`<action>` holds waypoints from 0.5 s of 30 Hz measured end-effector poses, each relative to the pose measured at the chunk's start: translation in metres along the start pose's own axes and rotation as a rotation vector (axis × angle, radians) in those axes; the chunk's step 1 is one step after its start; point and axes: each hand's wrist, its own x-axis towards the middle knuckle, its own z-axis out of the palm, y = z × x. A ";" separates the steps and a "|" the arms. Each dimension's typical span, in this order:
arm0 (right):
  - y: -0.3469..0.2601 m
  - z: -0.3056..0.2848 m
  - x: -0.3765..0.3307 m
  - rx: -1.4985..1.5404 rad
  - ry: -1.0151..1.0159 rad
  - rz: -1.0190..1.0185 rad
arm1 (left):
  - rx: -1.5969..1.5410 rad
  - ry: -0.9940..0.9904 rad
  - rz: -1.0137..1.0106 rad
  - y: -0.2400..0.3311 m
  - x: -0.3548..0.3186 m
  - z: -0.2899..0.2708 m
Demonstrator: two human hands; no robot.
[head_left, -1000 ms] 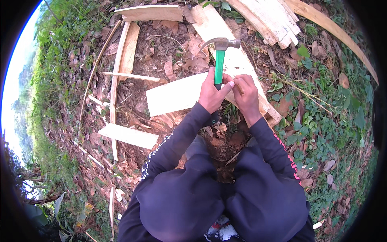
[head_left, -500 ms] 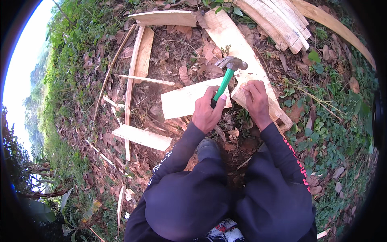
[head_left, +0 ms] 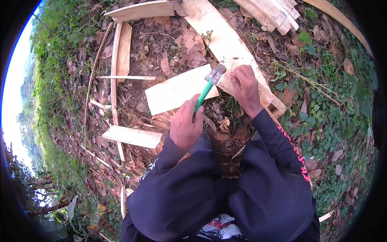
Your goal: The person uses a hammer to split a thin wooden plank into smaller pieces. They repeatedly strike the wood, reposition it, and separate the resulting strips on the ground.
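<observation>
My left hand (head_left: 186, 125) is wrapped round the green handle of a claw hammer (head_left: 204, 93). The hammer's metal head is tilted and lies close to the fingertips of my right hand (head_left: 246, 89). That hand is closed in a pinch over a short wooden piece (head_left: 226, 85) at the near end of a long pale board (head_left: 219, 34). Whatever is between its fingers is too small or hidden to name. Left of the hammer head, a wide flat board (head_left: 177, 89) rests on the ground, its right end near the hammer.
A short plank (head_left: 133, 136) lies across a long narrow strip (head_left: 115, 80) at the left. Another board (head_left: 141, 10) crosses the far end. Stacked planks (head_left: 268, 14) are at the far right. Dry leaves and green plants (head_left: 318, 109) cover the ground.
My left hand has drawn back toward me and to the left, bringing the hammer head lower, beside my right fingers. The right hand keeps its pinch. The whole view has shifted slightly.
</observation>
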 end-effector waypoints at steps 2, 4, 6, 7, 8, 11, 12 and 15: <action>0.000 0.000 -0.001 0.003 -0.001 0.010 | -0.003 0.037 0.026 0.006 0.002 -0.002; -0.002 0.000 0.000 0.015 -0.005 0.013 | -0.036 0.036 0.042 0.007 0.000 -0.001; 0.000 -0.001 -0.002 0.017 -0.016 0.028 | -0.059 0.005 0.040 0.005 0.000 0.003; 0.001 -0.002 -0.001 0.005 -0.012 0.022 | -0.060 -0.021 0.029 0.004 0.001 0.004; 0.003 -0.001 -0.001 -0.004 -0.010 0.017 | -0.059 -0.048 0.014 0.003 0.000 0.005; 0.000 -0.001 -0.001 -0.004 -0.005 0.014 | -0.062 -0.023 0.015 0.003 0.000 0.006; -0.001 -0.001 0.000 0.001 -0.003 0.013 | -0.068 -0.016 0.013 0.003 -0.001 0.005; 0.001 0.000 0.001 0.009 -0.004 0.009 | -0.086 0.002 0.012 0.003 0.001 0.004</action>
